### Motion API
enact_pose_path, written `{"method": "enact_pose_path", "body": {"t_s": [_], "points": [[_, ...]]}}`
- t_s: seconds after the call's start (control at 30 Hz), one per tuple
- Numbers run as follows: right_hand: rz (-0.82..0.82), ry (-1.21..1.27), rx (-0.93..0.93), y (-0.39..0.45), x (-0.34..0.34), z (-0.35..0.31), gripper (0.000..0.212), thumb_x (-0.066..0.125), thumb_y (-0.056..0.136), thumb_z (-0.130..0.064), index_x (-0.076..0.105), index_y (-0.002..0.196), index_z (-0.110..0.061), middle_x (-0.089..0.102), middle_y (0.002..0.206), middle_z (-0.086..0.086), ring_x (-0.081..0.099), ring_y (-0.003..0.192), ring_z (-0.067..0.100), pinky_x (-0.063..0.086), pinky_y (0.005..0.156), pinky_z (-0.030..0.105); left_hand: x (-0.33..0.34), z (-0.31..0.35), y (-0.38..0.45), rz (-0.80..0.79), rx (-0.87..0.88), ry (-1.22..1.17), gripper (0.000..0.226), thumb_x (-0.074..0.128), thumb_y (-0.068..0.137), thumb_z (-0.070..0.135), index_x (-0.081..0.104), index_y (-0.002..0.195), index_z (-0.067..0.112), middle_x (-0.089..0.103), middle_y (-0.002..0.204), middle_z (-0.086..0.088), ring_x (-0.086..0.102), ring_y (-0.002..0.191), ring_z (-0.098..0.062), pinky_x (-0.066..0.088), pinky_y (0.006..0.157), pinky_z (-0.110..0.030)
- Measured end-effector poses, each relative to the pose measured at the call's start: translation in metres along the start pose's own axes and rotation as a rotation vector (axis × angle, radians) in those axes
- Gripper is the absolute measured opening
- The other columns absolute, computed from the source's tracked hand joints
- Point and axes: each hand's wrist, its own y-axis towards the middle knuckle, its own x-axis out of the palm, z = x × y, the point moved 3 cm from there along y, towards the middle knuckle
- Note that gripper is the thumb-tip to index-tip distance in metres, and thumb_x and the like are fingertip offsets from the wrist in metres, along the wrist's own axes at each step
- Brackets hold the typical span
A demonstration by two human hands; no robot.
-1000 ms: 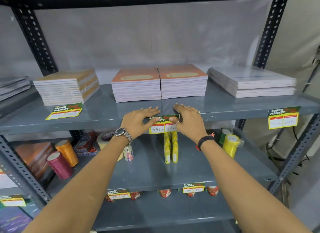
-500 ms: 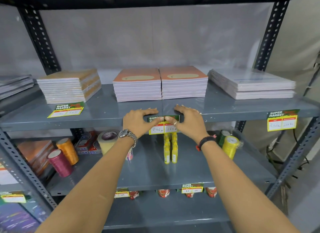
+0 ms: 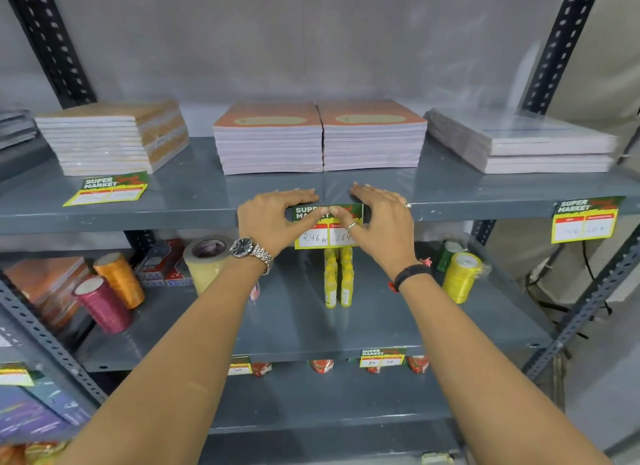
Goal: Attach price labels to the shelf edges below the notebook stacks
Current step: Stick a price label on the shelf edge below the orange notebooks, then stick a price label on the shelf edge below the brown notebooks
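While my thumbs have slid inward until they meet at the middle of the price label (image 3: 327,226), both my hands press it against the front edge of the notebook shelf (image 3: 173,215). My left hand (image 3: 268,218) covers the label's left end and my right hand (image 3: 381,218) its right end. On each hand the fingers lie flat and close together on top of the shelf, while the thumb pushes on the label's green top band from the front; neither hand grips anything, they only pinch the label to the metal. A moment ago my thumbs sat apart near the label's outer ends, so I judge I am smoothing it down from the sides to the centre and that this label is nearly fixed.

It hangs directly below the two orange notebook stacks (image 3: 320,139), which stand side by side, touching, in the middle of the shelf. Its white lower half with handwritten prices shows beneath my thumbs.

Near the shelf's right front corner another label (image 3: 585,220) already hangs on the edge, below the pale wrapped stack (image 3: 523,140). Towards the left front corner a third label (image 3: 109,188) lies flat on top of the shelf, just in front of the tan stack (image 3: 110,137), not on the edge; I judge it remains to be attached.
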Motion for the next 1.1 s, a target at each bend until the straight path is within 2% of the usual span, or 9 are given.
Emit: {"method": "enact_pose_path", "body": {"t_s": [0.23, 0.33, 0.43, 0.53, 0.6, 0.7, 0.83, 0.97, 1.1], "points": [[-0.082, 0.013, 0.039, -0.004, -0.008, -0.010, 0.058, 0.061, 0.079, -0.054, 0.061, 0.121, -0.014, 0.063, 0.128, 0.007, 0.052, 0.126, 0.023, 0.035, 0.106, 0.039, -0.010, 0.004, -0.002, -0.140, -0.037, 0.030, 0.035, 0.059, 0.076, 0.060, 0.067, 0.104, 0.040, 0.067, 0.115, 0.018, 0.059, 0.112, -0.007, 0.043, 0.075, -0.021], [-0.174, 0.038, 0.080, -0.002, -0.017, -0.012, 0.060, 0.070, 0.076, -0.046, 0.058, 0.125, -0.014, 0.060, 0.132, 0.007, 0.049, 0.129, 0.021, 0.035, 0.110, 0.039, -0.015, -0.006, 0.002, -0.416, 0.078, 0.062, 0.047, 0.058, 0.079, 0.057, 0.054, 0.122, 0.040, 0.054, 0.134, 0.015, 0.048, 0.126, -0.011, 0.046, 0.093, -0.032], [-0.361, 0.034, 0.137, 0.002, -0.023, -0.014, 0.067, 0.075, 0.071, -0.041, 0.054, 0.130, -0.017, 0.054, 0.139, 0.002, 0.045, 0.132, 0.014, 0.033, 0.111, 0.030, -0.036, -0.022, -0.001, -0.627, 0.137, -0.065, 0.059, 0.060, 0.079, 0.053, 0.043, 0.133, 0.034, 0.042, 0.146, 0.002, 0.034, 0.136, -0.014, 0.030, 0.112, -0.044], [-0.408, 0.062, 0.288, 0.013, -0.023, -0.027, 0.059, 0.070, 0.073, -0.051, 0.061, 0.119, -0.015, 0.064, 0.118, 0.002, 0.054, 0.109, 0.010, 0.038, 0.093, 0.021, -0.087, -0.066, -0.002, -0.473, 0.108, -0.090, 0.053, 0.050, 0.083, 0.054, 0.048, 0.130, 0.030, 0.049, 0.140, -0.007, 0.035, 0.136, -0.015, 0.016, 0.116, -0.047], [-0.286, 0.021, 0.369, 0.022, -0.016, -0.049, 0.059, 0.060, 0.072, -0.065, 0.065, 0.102, -0.015, 0.066, 0.104, 0.007, 0.058, 0.098, 0.019, 0.045, 0.081, 0.029, -0.126, -0.116, 0.001, -0.310, 0.031, 0.019, 0.048, 0.043, 0.085, 0.050, 0.054, 0.126, 0.027, 0.058, 0.130, -0.015, 0.049, 0.126, -0.027, 0.030, 0.110, -0.047], [-0.091, 0.004, 0.380, 0.038, 0.015, -0.104, 0.050, 0.062, 0.080, -0.050, 0.064, 0.112, -0.012, 0.066, 0.121, 0.011, 0.058, 0.116, 0.028, 0.044, 0.099, 0.040, -0.178, -0.197, 0.008, -0.178, -0.173, 0.214, 0.045, 0.040, 0.087, 0.044, 0.058, 0.120, 0.021, 0.068, 0.111, -0.017, 0.060, 0.104, -0.039, 0.046, 0.089, -0.045], [-0.235, 0.172, 0.258, 0.050, 0.082, -0.209, 0.041, 0.068, 0.080, -0.036, 0.065, 0.113, -0.012, 0.070, 0.115, 0.010, 0.063, 0.110, 0.026, 0.045, 0.097, 0.032, -0.212, -0.273, 0.011, -0.252, -0.331, 0.382, 0.036, 0.042, 0.091, 0.038, 0.062, 0.114, 0.018, 0.062, 0.114, -0.023, 0.053, 0.105, -0.044, 0.046, 0.085, -0.049], [-0.353, 0.226, 0.218, 0.060, 0.139, -0.280, 0.047, 0.063, 0.084, -0.037, 0.060, 0.119, -0.005, 0.064, 0.125, 0.014, 0.058, 0.116, 0.028, 0.044, 0.097, 0.031, -0.211, -0.300, 0.017, -0.325, -0.395, 0.224, 0.038, 0.043, 0.089, 0.047, 0.068, 0.102, 0.022, 0.066, 0.109, -0.021, 0.056, 0.103, -0.042, 0.048, 0.089, -0.051], [-0.339, 0.227, 0.315, 0.076, 0.171, -0.302, 0.044, 0.057, 0.088, -0.036, 0.061, 0.111, 0.001, 0.064, 0.119, 0.021, 0.057, 0.112, 0.035, 0.045, 0.093, 0.038, -0.208, -0.305, 0.017, -0.285, -0.428, 0.045, 0.028, 0.052, 0.078, 0.057, 0.069, 0.082, 0.036, 0.070, 0.108, -0.008, 0.057, 0.107, -0.036, 0.046, 0.095, -0.049]]}}
